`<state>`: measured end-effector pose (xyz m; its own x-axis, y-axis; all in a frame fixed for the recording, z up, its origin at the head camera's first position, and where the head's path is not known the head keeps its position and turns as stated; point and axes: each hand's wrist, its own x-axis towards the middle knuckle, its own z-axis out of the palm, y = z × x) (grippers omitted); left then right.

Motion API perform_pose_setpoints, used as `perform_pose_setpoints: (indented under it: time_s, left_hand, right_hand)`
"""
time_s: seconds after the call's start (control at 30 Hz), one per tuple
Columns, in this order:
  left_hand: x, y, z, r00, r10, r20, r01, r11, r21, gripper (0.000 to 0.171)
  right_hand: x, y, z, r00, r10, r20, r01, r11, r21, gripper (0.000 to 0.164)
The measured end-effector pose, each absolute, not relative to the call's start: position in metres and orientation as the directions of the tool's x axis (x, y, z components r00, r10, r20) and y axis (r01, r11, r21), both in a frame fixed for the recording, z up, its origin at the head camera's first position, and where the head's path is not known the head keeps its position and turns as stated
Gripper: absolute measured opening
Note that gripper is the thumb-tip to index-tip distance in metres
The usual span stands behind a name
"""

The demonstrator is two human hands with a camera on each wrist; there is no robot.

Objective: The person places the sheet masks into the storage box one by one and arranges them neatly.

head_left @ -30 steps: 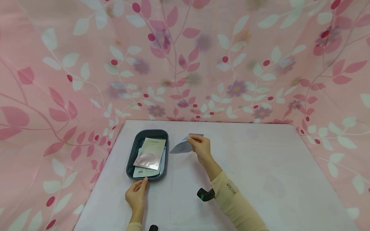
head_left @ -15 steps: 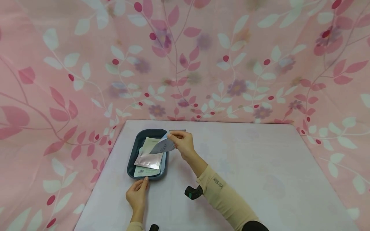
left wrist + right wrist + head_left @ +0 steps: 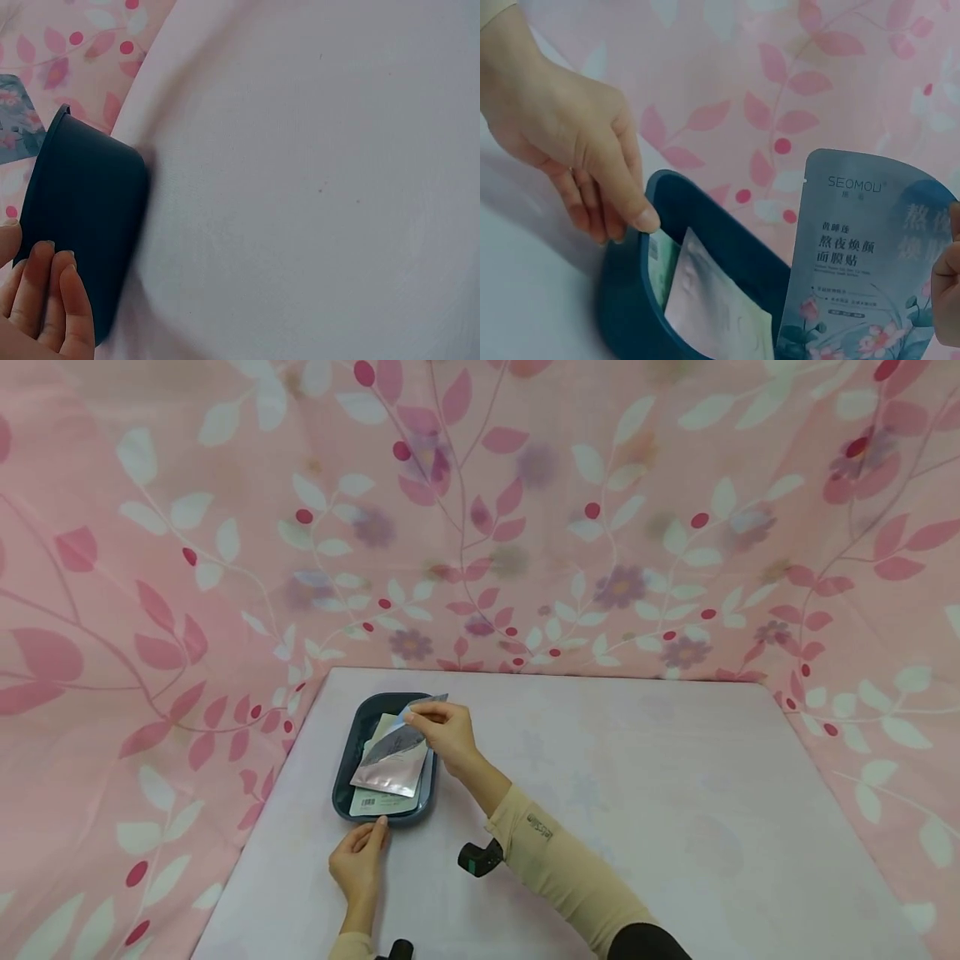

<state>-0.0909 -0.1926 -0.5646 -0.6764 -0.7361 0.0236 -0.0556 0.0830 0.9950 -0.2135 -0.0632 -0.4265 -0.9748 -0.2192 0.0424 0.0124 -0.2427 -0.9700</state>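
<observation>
My right hand (image 3: 450, 739) pinches a blue-grey facial sheet mask packet (image 3: 840, 255) by its edge. In the right wrist view the packet stands upright, showing printed text and pink lotus flowers. It hangs over a dark teal plastic tray (image 3: 339, 781) at the table's left. Inside the tray lies a silvery-pink and pale green mask packet (image 3: 393, 777), on top of a pale green one (image 3: 372, 803) with a barcode. My left hand (image 3: 357, 864) grips the tray's near rim, thumb on top and fingers against the outer wall (image 3: 90, 187).
A white cloth covers the table (image 3: 637, 793), which extends far to the right of the tray. Pink floral fabric (image 3: 480, 527) hangs behind and to the left. A black wrist camera (image 3: 480, 858) sits under the right sleeve, and another (image 3: 401, 950) is by the left.
My right hand has carried the mask packet leftward, from beside the tray to over it. The left hand has stayed on the tray's rim.
</observation>
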Motion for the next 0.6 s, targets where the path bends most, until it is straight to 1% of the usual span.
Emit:
perform_pose_setpoints:
  time_s: [0.23,0.4,0.5,0.6]
  left_hand:
    - [-0.091,-0.192,-0.565,-0.673,-0.739,0.032,-0.057,0.095,0.994,0.022]
    - [-0.09,-0.192,-0.564,-0.673,-0.739,0.022,-0.066,0.089,0.994,0.023]
    - [-0.09,-0.192,-0.563,-0.675,-0.737,0.016,-0.066,0.083,0.994,0.023]
    - [-0.089,-0.191,-0.562,-0.676,-0.737,0.016,-0.064,0.08,0.995,0.023]
  right_hand:
    - [-0.219,-0.075,-0.433,-0.949,-0.308,0.06,0.005,-0.206,-0.978,0.023]
    - [-0.217,-0.077,-0.428,-0.942,-0.331,0.052,0.017,-0.202,-0.979,0.023]
    - [-0.218,-0.078,-0.444,-0.946,-0.321,0.044,0.017,-0.186,-0.982,0.022]
    - [-0.218,-0.081,-0.47,-0.96,-0.276,0.051,-0.015,-0.129,-0.992,0.02]
